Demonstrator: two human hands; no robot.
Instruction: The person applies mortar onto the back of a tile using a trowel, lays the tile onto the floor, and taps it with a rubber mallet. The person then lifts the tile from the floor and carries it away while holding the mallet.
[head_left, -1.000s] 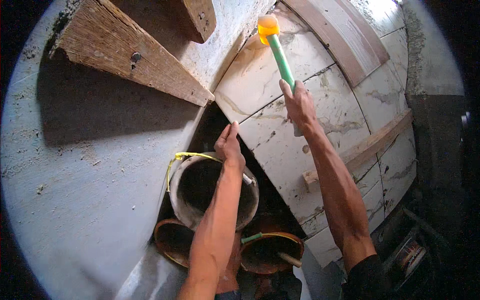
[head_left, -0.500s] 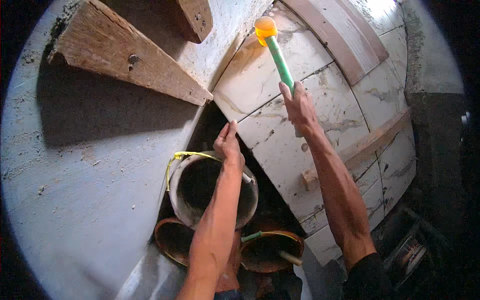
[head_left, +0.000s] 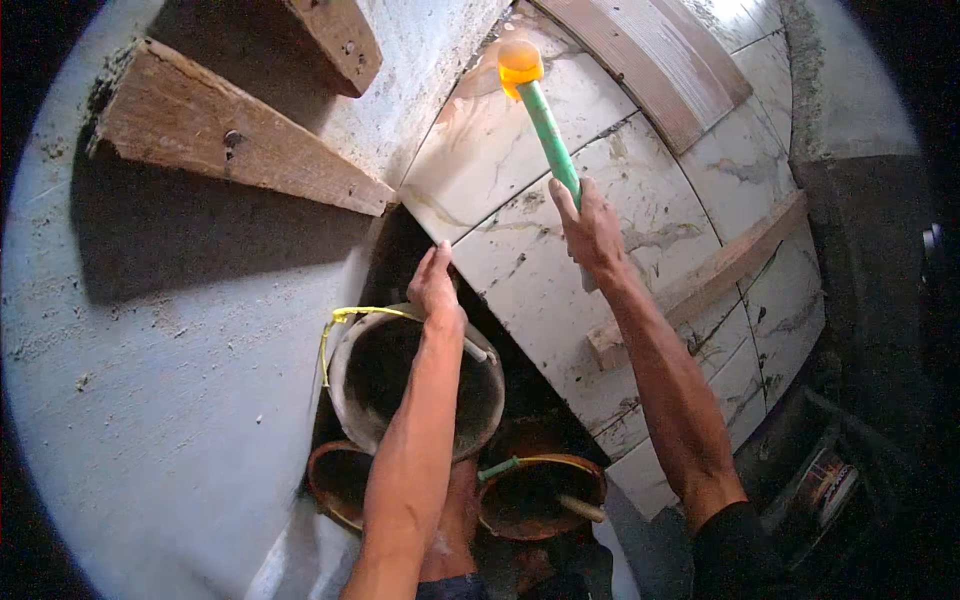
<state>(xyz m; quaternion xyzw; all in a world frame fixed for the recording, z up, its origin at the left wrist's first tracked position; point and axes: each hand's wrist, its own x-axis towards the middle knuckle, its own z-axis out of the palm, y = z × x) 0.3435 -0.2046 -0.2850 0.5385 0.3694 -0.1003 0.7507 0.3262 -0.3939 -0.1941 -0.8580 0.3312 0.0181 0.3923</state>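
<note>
My right hand [head_left: 596, 232] is wrapped round the green handle of a mallet [head_left: 553, 140] with a yellow-orange head. The mallet is over a pale marbled tile [head_left: 530, 115] beside the wall; whether its head touches the tile I cannot tell. My left hand [head_left: 434, 285] has its fingers stretched out, with the tips at the tile's near edge, by the joint with a second marbled tile [head_left: 570, 270]. No object shows in that hand. Below my left wrist stands a grey bucket [head_left: 345, 390] with a yellow cord handle, partly hidden by my forearm.
Two rough wooden pieces [head_left: 230, 140] jut out along the blue-grey wall [head_left: 180, 400] at left. A wooden strip [head_left: 700, 280] and a brown-and-white plank [head_left: 650, 60] lie on the tiles. Two rusty-rimmed pails [head_left: 590, 468] stand near my legs, one holding a stick-like handle [head_left: 580, 508].
The view has shifted slightly. My left fingers were bunched closer together at the tile edge and now look straighter. The mallet stays in my right hand, in nearly the same place over the tile.
</note>
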